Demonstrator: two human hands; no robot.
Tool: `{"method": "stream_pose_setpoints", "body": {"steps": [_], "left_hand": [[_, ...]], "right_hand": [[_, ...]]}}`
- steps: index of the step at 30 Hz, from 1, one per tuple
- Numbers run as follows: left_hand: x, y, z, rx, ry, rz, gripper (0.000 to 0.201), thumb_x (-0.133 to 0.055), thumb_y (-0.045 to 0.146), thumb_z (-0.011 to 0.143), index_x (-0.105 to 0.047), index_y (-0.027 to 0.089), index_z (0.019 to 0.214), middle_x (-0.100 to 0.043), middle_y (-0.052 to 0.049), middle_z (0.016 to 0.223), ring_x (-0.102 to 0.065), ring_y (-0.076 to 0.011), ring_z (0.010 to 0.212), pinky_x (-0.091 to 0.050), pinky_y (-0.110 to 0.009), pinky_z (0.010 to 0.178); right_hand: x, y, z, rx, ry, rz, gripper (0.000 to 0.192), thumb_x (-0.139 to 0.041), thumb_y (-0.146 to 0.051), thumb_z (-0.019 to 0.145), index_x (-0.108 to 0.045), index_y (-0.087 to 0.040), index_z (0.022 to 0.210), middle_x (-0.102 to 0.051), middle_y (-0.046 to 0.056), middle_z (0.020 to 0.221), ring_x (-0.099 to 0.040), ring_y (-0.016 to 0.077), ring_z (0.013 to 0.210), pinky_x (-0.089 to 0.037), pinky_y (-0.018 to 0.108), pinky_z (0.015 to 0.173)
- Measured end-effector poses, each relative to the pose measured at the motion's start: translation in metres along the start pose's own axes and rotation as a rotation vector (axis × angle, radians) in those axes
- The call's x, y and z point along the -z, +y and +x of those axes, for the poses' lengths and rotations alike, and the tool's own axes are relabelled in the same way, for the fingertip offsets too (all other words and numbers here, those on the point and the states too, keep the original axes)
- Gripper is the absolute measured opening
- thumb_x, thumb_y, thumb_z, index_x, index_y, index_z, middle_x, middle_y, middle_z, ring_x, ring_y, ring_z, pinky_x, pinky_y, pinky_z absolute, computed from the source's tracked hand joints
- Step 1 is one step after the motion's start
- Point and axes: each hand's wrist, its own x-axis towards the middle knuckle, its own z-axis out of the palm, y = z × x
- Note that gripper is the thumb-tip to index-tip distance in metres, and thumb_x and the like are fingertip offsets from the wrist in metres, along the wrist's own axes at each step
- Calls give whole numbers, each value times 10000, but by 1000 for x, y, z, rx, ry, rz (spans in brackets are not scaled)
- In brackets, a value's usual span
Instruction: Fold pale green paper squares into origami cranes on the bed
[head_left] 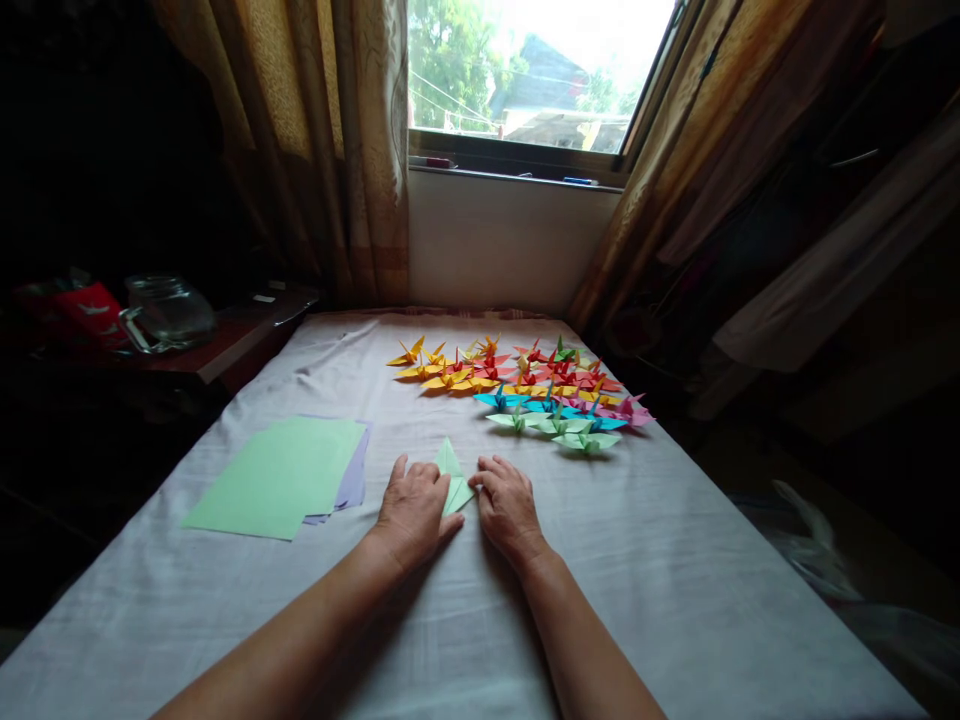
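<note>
A pale green folded paper [452,474], creased into a thin pointed shape, lies flat on the grey cloth-covered counter [675,580] between your hands. Your left hand [414,508] presses it down with flattened fingers; your right hand [508,505] pinches its right edge with curled fingers. To the left lies a stack of green and lilac sheets [289,475]. Beyond, colourful paper cranes [525,390] stand in rows. Far left sits a clear glass jar [166,312]; its contents cannot be made out.
</note>
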Motion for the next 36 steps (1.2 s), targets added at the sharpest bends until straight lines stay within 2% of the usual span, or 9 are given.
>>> {"method": "stream_pose_setpoints", "body": {"steps": [6,11,14,18,22,26,30,34,36], "left_hand": [[12,4,7,-9,-92,6,158,-590,186,859,-713,142,948,-736,-143,976,-689,-299,936,-489,-425,881],[11,-20,11,77,-72,-107,293,-415,220,953,-706,206,986,-764,-76,949,-714,-232,881,-499,-321,767],[3,-34,12,217,85,-612,373,-368,364,964,-697,210,1046,-765,-59,919,-710,-222,852,-508,-311,759],[-7,-33,11,337,251,-1453,567,-526,633,838,-700,142,1060,-767,-90,899,-704,-234,787,-543,-332,757],[-12,-19,4,450,258,-1722,627,-690,668,726,-715,134,1053,-768,-79,860,-694,-203,727,-552,-300,703],[-18,-13,-1,465,233,-1778,631,-737,638,701,-714,138,1085,-769,-75,874,-702,-201,743,-561,-307,723],[-22,-19,-5,441,141,-1709,601,-697,606,747,-688,163,1153,-762,-84,992,-707,-214,833,-569,-301,711],[-25,-35,-12,383,89,-1444,673,-623,489,820,-503,185,1409,-733,-103,1115,-710,-224,906,-573,-290,671],[-26,-47,-17,333,180,-1190,690,-589,412,853,-407,204,1485,-722,-101,1141,-715,-221,919,-582,-325,739]], "right_hand": [[-5,-5,3,-70,26,87,346,-475,-51,812,-740,-240,927,-708,78,1237,-572,261,1269,-361,513,1090],[-10,-3,4,-34,132,207,321,-497,-180,857,-713,-227,1089,-705,107,1237,-615,274,1209,-428,506,1062],[-14,-1,4,-12,217,347,420,-533,-335,891,-623,-209,1281,-660,126,1315,-597,270,1242,-456,471,1075],[-16,-3,3,-102,212,571,635,-593,-467,887,-467,-198,1448,-565,159,1434,-553,293,1310,-449,486,1101],[-13,-15,6,-215,119,903,712,-602,-476,900,-349,-208,1509,-692,140,1241,-669,248,1146,-564,390,942],[-8,-28,14,-258,55,1097,740,-635,-418,861,-331,-218,1506,-742,47,1014,-720,177,913,-574,294,822],[-5,-34,26,-375,51,1133,761,-692,-351,744,-408,-208,1435,-676,-34,789,-650,134,680,-535,241,640],[0,-33,39,-414,-12,1046,740,-660,-314,734,-422,-219,1428,-627,-53,780,-574,104,592,-476,222,559],[3,-31,46,-384,-75,955,739,-648,-272,731,-427,-215,1434,-609,-62,763,-557,98,576,-463,221,559]]}}
